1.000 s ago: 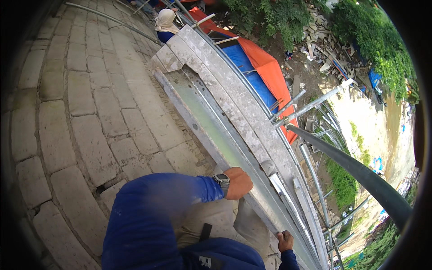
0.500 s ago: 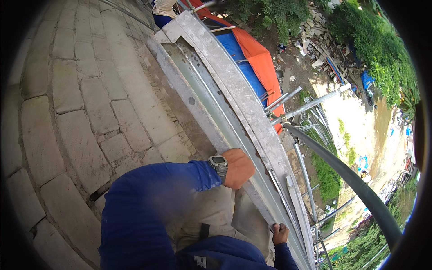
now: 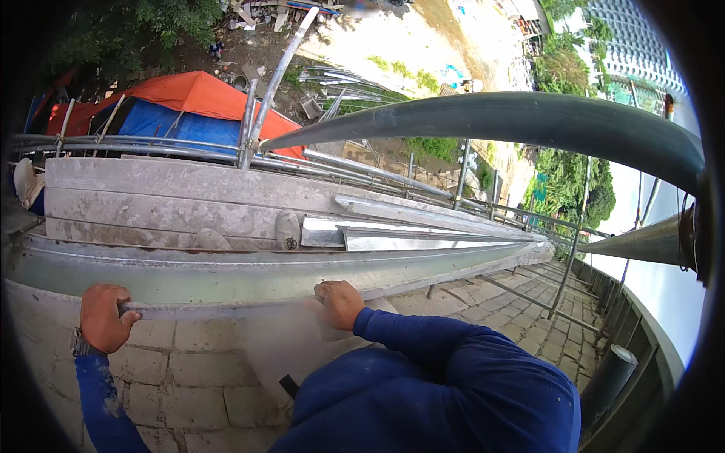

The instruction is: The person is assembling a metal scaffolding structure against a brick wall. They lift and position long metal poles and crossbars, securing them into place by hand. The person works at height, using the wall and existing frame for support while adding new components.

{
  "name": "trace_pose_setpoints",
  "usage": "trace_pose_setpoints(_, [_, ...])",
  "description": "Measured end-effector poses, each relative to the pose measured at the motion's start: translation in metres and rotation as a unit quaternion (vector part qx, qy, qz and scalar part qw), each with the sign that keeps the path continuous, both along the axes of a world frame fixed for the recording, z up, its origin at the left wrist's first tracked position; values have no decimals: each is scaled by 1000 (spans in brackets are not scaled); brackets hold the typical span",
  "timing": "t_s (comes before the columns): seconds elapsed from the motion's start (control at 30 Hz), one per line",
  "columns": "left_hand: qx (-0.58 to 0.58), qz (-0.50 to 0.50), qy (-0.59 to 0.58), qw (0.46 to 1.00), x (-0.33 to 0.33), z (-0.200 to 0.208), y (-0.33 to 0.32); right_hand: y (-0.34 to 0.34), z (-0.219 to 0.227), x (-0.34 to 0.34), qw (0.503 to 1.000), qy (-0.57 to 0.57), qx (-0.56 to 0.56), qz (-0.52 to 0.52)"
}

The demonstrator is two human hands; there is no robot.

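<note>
Head view: gutter (image 3: 249,277), likely stiff, slick; best held by near edge, clasped in left hand (image 3: 104,317) and right hand (image 3: 341,305).

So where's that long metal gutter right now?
In the head view, the long metal gutter stretches from far left past centre, beside the grey planks, with the left hand and right hand on its near edge.

Bright daylight, glaring ground (image 3: 370,38), bent edges
</note>
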State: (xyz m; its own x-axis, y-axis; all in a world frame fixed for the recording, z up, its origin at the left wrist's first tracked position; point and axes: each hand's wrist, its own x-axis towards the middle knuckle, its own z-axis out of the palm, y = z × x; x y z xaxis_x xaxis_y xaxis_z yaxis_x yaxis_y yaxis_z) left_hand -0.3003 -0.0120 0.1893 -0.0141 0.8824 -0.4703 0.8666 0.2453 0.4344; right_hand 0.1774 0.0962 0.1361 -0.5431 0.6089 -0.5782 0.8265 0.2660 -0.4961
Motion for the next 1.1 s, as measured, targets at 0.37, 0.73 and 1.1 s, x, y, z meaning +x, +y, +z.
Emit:
trace_pose_setpoints(0.37, [-68, -107, -47, 991, 224, -18, 50, -10, -1, 5, 999, 3, -28, -17])
trace_pose_setpoints(0.73, [-37, -80, -28, 996, 252, -22, 17, 3, 7, 146, 1000, -9, -29, 3])
trace_pose_setpoints(1.1, [-38, -72, -100, 992, 233, -12, 10, 2, 0, 286, 977, -202, -52, 35])
